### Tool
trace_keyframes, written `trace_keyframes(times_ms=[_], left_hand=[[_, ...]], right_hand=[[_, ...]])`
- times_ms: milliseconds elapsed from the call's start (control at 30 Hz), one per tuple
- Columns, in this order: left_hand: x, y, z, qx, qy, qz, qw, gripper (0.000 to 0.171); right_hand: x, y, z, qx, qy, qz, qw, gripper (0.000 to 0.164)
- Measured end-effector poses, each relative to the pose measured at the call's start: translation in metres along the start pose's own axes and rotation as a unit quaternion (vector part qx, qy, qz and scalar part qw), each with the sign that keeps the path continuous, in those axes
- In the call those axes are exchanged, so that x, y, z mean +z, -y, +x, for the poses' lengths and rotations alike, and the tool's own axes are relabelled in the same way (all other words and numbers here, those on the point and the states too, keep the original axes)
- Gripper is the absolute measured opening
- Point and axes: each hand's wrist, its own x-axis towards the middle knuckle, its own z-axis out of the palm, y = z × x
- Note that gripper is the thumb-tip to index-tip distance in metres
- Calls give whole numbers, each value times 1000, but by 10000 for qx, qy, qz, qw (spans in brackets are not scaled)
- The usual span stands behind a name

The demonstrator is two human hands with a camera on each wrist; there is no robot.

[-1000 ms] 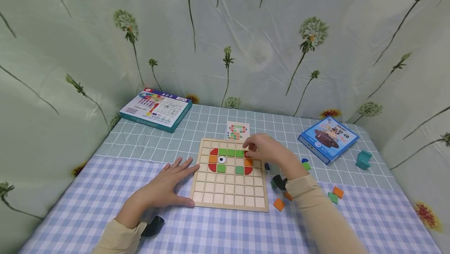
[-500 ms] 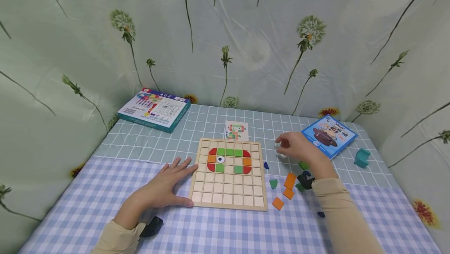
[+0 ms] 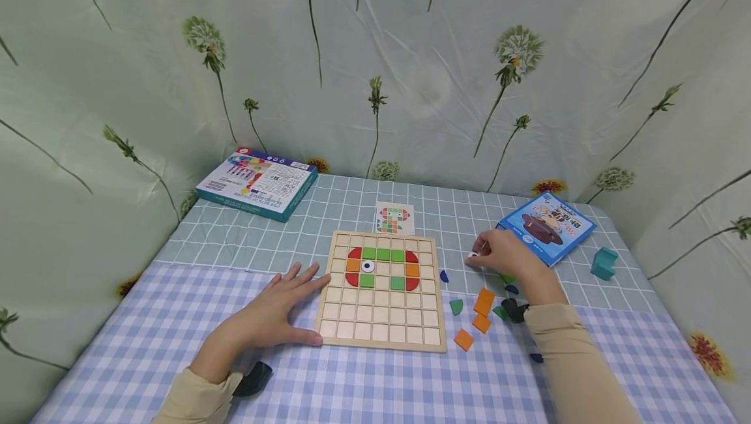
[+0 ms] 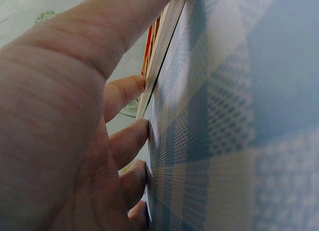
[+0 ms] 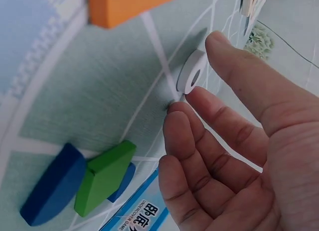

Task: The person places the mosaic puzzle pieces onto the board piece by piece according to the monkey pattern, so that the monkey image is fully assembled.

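Note:
My right hand (image 3: 506, 257) is beside the blue box, its thumb and index finger pinching a white eye disc (image 5: 192, 71) with a dark centre. In the right wrist view the disc is at the grid-patterned cloth, thumb on one side and index finger on the other. The other fingers curl loosely. My left hand (image 3: 278, 308) lies spread at the left edge of a wooden grid board (image 3: 381, 314), fingertips and thumb touching its frame. On the board sit red, orange and green pieces and another eye disc (image 3: 368, 266). Behind it lies a picture card (image 3: 395, 218).
Orange tiles (image 3: 484, 301), a green quarter piece (image 3: 456, 306) and small blue pieces (image 3: 444, 276) lie right of the board. A blue box (image 3: 548, 228) and a teal block (image 3: 604, 263) are farther right. A flat teal-edged box (image 3: 258, 182) lies back left.
My right hand has left the board's upper right and moved right, beside the blue box, where its fingers have closed on the eye disc. My left hand stays at the board's edge.

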Motion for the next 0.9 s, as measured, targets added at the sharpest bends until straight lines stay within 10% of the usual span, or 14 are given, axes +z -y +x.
trace_keyframes(times_ms=[900], left_hand=[[-1,-4,-1,26,-5,16,10000,109]], right_hand=[[1,-3,-5,-341,19,169,9993,31]])
